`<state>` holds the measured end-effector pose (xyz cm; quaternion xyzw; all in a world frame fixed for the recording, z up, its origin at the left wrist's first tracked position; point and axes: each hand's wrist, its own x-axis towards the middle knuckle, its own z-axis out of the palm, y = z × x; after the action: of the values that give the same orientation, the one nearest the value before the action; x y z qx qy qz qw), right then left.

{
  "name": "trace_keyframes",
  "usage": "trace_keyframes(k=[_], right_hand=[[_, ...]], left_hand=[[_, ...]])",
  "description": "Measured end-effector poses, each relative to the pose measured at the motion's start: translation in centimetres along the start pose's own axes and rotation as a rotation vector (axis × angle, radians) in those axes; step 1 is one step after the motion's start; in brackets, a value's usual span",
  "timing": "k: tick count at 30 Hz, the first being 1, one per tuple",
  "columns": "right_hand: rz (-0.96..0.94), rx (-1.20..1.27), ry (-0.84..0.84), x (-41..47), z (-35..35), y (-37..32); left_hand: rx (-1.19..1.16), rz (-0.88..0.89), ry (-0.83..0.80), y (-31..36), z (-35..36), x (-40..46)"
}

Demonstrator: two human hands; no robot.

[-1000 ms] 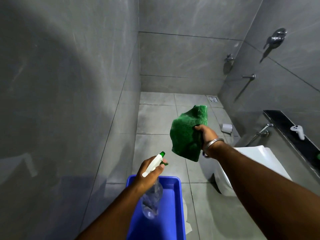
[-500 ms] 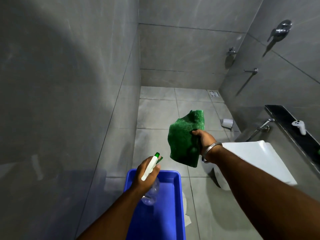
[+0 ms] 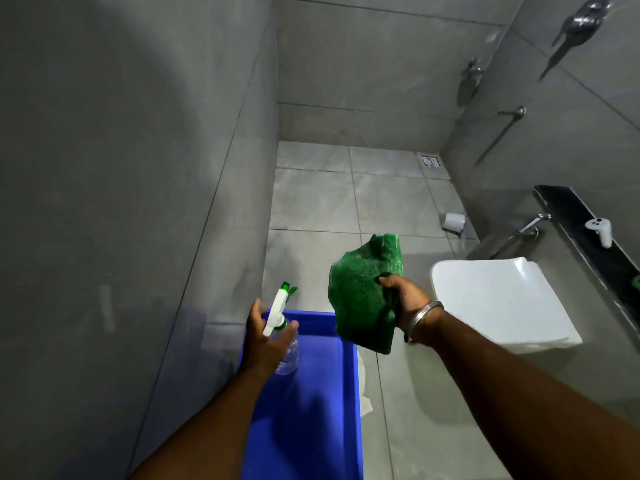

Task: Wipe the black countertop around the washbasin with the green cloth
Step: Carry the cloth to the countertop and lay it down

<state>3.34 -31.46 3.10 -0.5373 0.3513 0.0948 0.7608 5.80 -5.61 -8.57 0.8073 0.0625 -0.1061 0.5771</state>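
Note:
The green cloth (image 3: 363, 299) hangs crumpled in the air at mid-frame, gripped along its right side by my right hand (image 3: 407, 299), which wears a metal bangle. My left hand (image 3: 266, 337) holds a clear spray bottle (image 3: 282, 327) with a white and green trigger head above a blue tub (image 3: 322, 403). A black ledge (image 3: 568, 213) runs along the right wall, well to the right of both hands. No washbasin is visible.
A white toilet lid (image 3: 498, 306) sits below the black ledge. On the ledge lies a white controller (image 3: 601, 230). A chrome tap (image 3: 530, 226) sticks out beside it. A white cup (image 3: 454, 221) lies on the tiled floor. Grey walls close in on left and right.
My right hand has brought the green cloth lower and closer to me. My left hand has lowered the spray bottle toward the blue tub. The view has tilted down slightly.

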Motion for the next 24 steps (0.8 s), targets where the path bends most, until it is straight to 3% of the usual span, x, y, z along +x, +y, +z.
trace_keyframes(k=[4,6,8,11,13,15,18,21,24], right_hand=[[0.054,-0.138,-0.136,-1.1,-0.9,2.3],[0.075,-0.312,-0.231,-2.4,-0.6,3.8],[0.062,-0.496,-0.359,-3.7,0.7,5.4],[0.007,-0.867,-0.601,-5.0,3.3,7.7],[-0.061,-1.216,-0.795,-5.9,5.5,8.9],[-0.117,-1.447,-0.958,-7.2,7.9,9.8],[-0.232,-1.754,-1.114,-9.5,11.3,11.0],[-0.379,-1.998,-1.232,-11.7,15.0,12.7],[-0.544,-2.016,-1.309,-14.3,19.2,15.7]], left_hand=[[0.464,-0.264,-0.176,-3.4,-2.1,-2.9],[0.648,-0.249,-0.345,-4.0,-3.1,-4.7],[0.549,-0.131,-0.309,-3.8,-3.6,-6.1],[0.126,0.093,-0.241,-0.1,-5.5,-8.2],[0.121,0.227,-0.318,1.9,-7.8,-9.9],[0.352,0.251,-0.458,2.9,-10.0,-11.9],[0.735,0.121,-0.612,2.3,-13.3,-15.6],[0.958,0.094,-0.541,0.7,-17.8,-20.3],[0.951,-0.024,-0.372,-1.5,-24.5,-25.9]])
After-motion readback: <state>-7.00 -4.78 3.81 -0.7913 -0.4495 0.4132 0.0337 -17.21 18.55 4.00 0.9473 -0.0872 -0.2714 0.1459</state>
